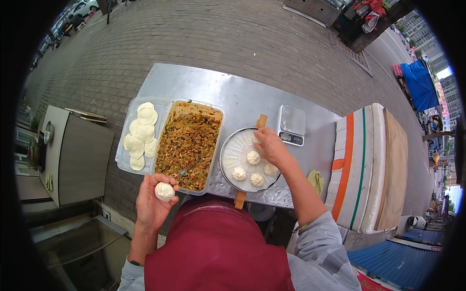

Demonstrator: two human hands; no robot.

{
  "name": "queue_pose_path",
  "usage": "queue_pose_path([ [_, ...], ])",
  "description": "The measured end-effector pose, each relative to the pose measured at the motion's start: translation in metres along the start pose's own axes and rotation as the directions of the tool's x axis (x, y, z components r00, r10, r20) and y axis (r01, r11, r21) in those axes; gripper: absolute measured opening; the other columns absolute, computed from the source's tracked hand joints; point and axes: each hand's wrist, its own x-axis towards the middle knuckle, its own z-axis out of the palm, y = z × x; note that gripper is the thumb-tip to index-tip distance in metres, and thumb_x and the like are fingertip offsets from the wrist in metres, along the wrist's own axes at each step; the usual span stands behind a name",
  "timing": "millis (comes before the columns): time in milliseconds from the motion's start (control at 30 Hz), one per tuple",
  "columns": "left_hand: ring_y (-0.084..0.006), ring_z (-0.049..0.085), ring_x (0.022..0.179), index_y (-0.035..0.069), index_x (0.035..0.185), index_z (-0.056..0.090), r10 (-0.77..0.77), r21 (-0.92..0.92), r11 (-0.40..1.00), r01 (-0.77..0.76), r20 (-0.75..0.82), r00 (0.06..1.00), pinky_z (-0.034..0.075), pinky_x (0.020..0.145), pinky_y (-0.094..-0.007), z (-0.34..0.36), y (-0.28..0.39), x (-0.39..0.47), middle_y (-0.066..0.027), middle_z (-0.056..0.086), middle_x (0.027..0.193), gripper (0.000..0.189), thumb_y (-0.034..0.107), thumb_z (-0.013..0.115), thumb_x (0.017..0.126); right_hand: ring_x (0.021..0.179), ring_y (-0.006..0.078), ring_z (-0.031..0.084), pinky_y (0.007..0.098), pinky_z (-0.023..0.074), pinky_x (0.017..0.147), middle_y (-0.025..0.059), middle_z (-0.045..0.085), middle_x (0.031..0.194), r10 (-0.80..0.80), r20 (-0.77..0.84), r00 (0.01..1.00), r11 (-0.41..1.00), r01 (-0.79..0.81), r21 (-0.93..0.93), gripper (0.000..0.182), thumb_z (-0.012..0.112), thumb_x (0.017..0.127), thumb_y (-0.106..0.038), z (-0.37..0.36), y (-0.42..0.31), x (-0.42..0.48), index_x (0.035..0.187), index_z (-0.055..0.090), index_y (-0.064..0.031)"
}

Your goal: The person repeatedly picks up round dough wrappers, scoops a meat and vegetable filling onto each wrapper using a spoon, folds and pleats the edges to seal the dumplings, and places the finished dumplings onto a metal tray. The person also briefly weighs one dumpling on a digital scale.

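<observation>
A pleated filled bun (164,192) rests in my left hand (156,203), which is raised at the near edge of the metal table. My right hand (271,145) reaches over the round steamer basket (227,152), its fingers on another bun (257,138) near the far right of the basket. Several more pleated buns (253,158) sit apart on the white mesh liner. Left of the basket stands a plastic tub of chopped filling (189,142) with a metal utensil (186,169) in it. Round dough wrappers (143,132) overlap in a clear plastic tray (125,162) at the far left.
A digital scale (293,125) lies right of the basket on the metal table (233,91). A green cloth (316,182) lies near the right edge, beside a large foam box (358,171) with a wooden board (395,174). Wooden bars extend from the basket's far and near sides.
</observation>
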Motion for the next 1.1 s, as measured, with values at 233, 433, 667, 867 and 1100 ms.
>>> queue_pose_path([
  [233,-0.0217,0.067,0.104,0.007,0.114,0.065,-0.012,0.028,1.000,0.011,0.006,1.000,0.058,0.077,-0.0335,0.006,0.000,0.003,-0.0104,0.066,0.116,0.053,0.050,0.035,0.120,0.125,0.0384,0.064,0.0474,0.0550,0.105,0.0169,0.066,0.135,0.014,-0.102,0.995,0.999,-0.018,-0.033,0.040,0.078,0.094,-0.012,-0.017,-0.013,-0.010,0.131,0.066,-0.0031],
  [433,-0.0215,0.066,0.104,0.007,0.114,0.065,-0.020,0.025,0.999,0.020,0.014,1.000,0.058,0.078,-0.0336,0.006,-0.002,0.002,-0.0104,0.066,0.116,0.053,0.050,0.034,0.120,0.117,0.0396,0.068,0.0480,0.0570,0.098,0.0165,0.066,0.133,0.039,-0.152,0.988,0.995,-0.025,0.095,0.038,0.077,0.096,-0.011,-0.060,-0.066,-0.066,0.131,0.065,-0.0031],
  [667,-0.0224,0.068,0.108,0.007,0.117,0.066,-0.072,0.025,0.997,0.070,0.076,0.995,0.061,0.081,-0.0356,0.009,-0.011,0.014,-0.0115,0.067,0.120,0.053,0.050,0.035,0.120,0.124,0.0367,0.063,0.0461,0.0544,0.103,0.0162,0.064,0.132,-0.122,-0.132,0.984,0.991,0.113,-0.077,0.039,0.073,0.090,-0.008,-0.010,-0.128,-0.102,0.127,0.066,-0.0013],
  [867,-0.0232,0.069,0.109,0.007,0.119,0.066,-0.090,0.027,0.996,0.087,0.137,0.987,0.063,0.083,-0.0368,0.019,-0.010,0.017,-0.0126,0.068,0.122,0.053,0.050,0.034,0.120,0.123,0.0341,0.061,0.0439,0.0534,0.105,0.0174,0.062,0.131,-0.228,-0.024,0.973,0.962,0.221,-0.162,0.038,0.069,0.085,-0.009,0.041,-0.112,-0.083,0.122,0.066,-0.0011],
  [1100,-0.0227,0.067,0.107,0.006,0.117,0.066,-0.088,0.034,0.996,0.085,0.099,0.991,0.061,0.080,-0.0352,0.021,-0.012,0.014,-0.0115,0.066,0.119,0.052,0.048,0.035,0.120,0.121,0.0339,0.063,0.0414,0.0571,0.097,0.0175,0.062,0.131,-0.184,0.079,0.980,0.979,0.190,-0.073,0.035,0.068,0.086,-0.008,0.027,-0.115,-0.085,0.121,0.066,-0.0027],
])
